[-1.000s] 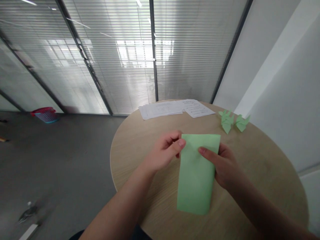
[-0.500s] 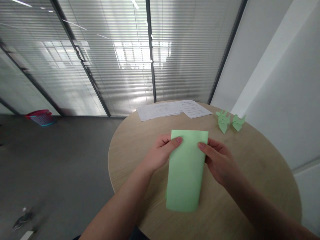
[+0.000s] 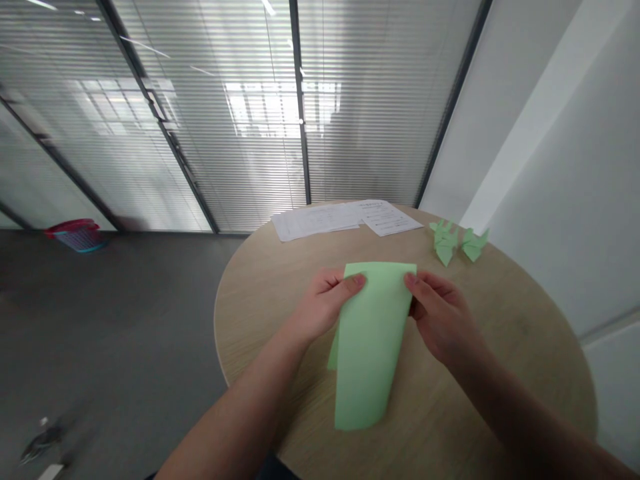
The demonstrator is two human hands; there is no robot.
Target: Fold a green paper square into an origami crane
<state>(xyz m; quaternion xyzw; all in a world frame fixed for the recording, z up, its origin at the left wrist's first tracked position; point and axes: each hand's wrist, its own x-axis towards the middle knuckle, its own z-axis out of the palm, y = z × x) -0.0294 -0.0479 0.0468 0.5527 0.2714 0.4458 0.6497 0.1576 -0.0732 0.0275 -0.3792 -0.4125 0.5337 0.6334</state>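
A sheet of light green paper (image 3: pixel 373 347), folded at its top, hangs between my hands over the round wooden table (image 3: pixel 260 300). My left hand (image 3: pixel 327 300) pinches its upper left edge, thumb in front and fingers behind. At the upper right corner my right hand (image 3: pixel 437 310) grips it the same way, the thumb on the front face. The lower end curves freely toward me, and a back layer shows past the left side. Fingers behind the paper are hidden.
White printed sheets (image 3: pixel 320 221) lie along the table's far edge. Folded green paper figures (image 3: pixel 445 241) stand at the far right. A red and blue basket (image 3: pixel 77 235) is on the floor at left. Windows with blinds (image 3: pixel 250 167) rise behind, and a white wall (image 3: pixel 565 200) borders the right.
My right thumb has shifted outward to the paper's corner. The sheet's lower end has curled more, and its back layer now sticks out farther on the left.
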